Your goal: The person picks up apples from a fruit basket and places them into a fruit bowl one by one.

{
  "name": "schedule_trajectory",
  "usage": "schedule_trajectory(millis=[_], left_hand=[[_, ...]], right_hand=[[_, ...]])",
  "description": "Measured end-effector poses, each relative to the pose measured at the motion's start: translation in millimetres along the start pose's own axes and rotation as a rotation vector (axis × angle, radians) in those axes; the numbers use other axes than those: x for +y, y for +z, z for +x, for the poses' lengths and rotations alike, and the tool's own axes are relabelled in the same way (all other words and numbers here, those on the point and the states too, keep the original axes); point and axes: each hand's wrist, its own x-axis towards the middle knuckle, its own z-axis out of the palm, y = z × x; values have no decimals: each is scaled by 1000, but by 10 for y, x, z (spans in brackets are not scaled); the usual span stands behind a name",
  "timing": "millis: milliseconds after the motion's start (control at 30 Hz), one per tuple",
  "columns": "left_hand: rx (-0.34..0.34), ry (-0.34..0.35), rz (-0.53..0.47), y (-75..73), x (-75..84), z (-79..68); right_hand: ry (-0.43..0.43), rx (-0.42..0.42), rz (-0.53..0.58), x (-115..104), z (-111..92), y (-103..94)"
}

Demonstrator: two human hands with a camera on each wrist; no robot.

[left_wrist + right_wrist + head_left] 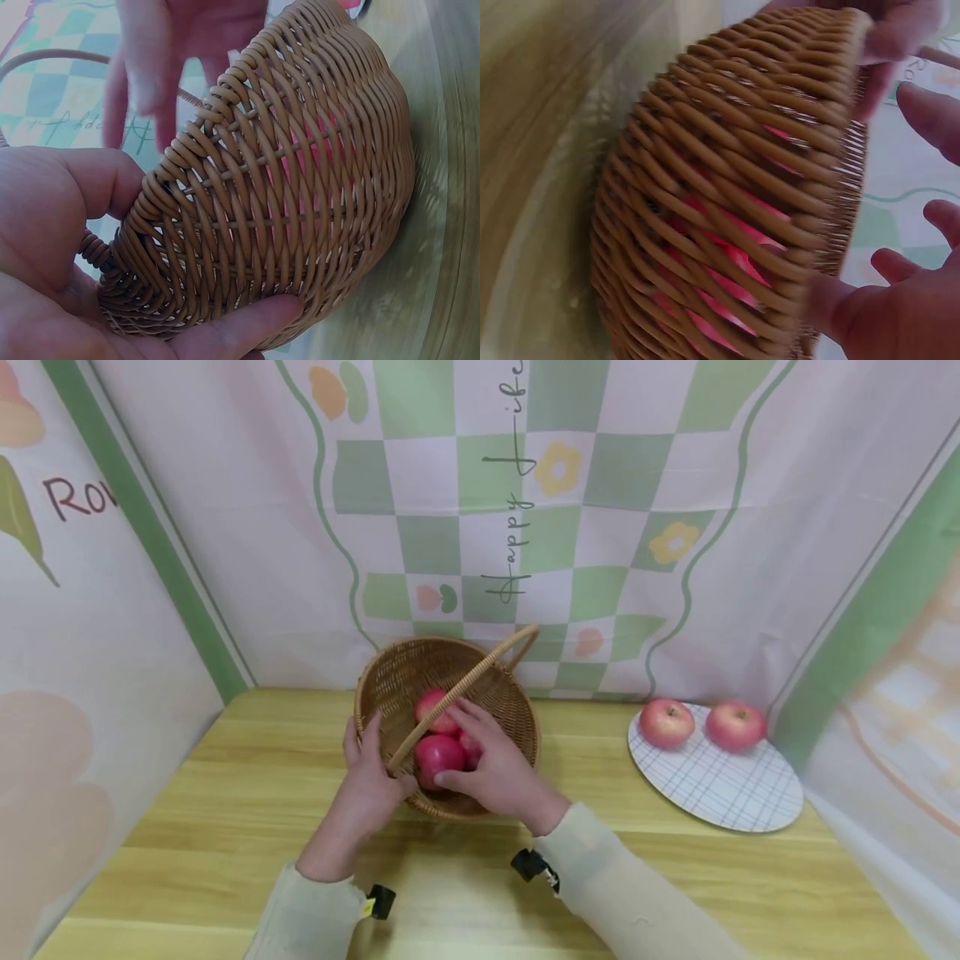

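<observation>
A round wicker basket [401,681] stood on the wood-grained bench [225,810], its arched handle [480,672] crossing above the opening. Inside the basket were at least three red apples: a front apple [437,760], a rear apple [429,702] partly behind the handle, and a third apple [472,752] mostly covered by fingers.

The left hand [369,789] was grasping the basket at its left rim, the thumb over the edge and the other fingers along the outer weave. The right hand [506,772] was at the basket's right front, reaching over the rim above the apples, its fingers spread and loose, its thumb just beside the front apple; whether it touched any fruit could not be told.

Well to the right of the basket lay an oval, grid-patterned plate [742,793] bearing a left plate apple [666,724] and a right plate apple [737,727]. Behind the basket hung a green-and-white checked cloth [487,543] lettered "Happy Life". Pale sleeves [630,885] covered both forearms in front of the basket.
</observation>
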Motion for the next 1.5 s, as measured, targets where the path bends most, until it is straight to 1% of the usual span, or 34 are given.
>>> schedule_trajectory(millis=[67,200,333,433,533,600,733,833,900,1133,1233,1367,1433,1500], left_hand=[[-3,-1,6,1,-4,2],[-7,-5,5,3,-11,1],[-5,-7,7,4,-10,-5],[-2,-1,16,4,-5,-8],[-1,-1,20,2,3,-13],[-2,-6,16,1,6,-15],[0,-4,22,6,7,-14],[6,5,34,12,9,-12],[7,6,35,14,9,-10],[16,3,39,12,11,-12],[15,-2,33,7,11,-18],[6,-3,21,3,9,-21],[4,-1,18,3,8,-21],[4,5,24,5,5,-16]], right_hand=[[0,-12,8,26,23,58],[-7,-56,-45,91,55,145],[-15,-135,-162,156,74,215],[-32,-165,-231,175,79,253],[-55,-163,-283,165,83,278],[-53,-159,-317,157,85,293],[-56,-119,-405,170,89,330],[-63,-80,-445,191,91,350],[-72,-70,-465,202,97,356],[-119,-86,-505,203,135,362],[-161,-89,-534,201,139,369],[-201,-125,-583,221,150,377],[-215,-133,-575,228,157,374],[-223,-123,-543,243,165,369]])
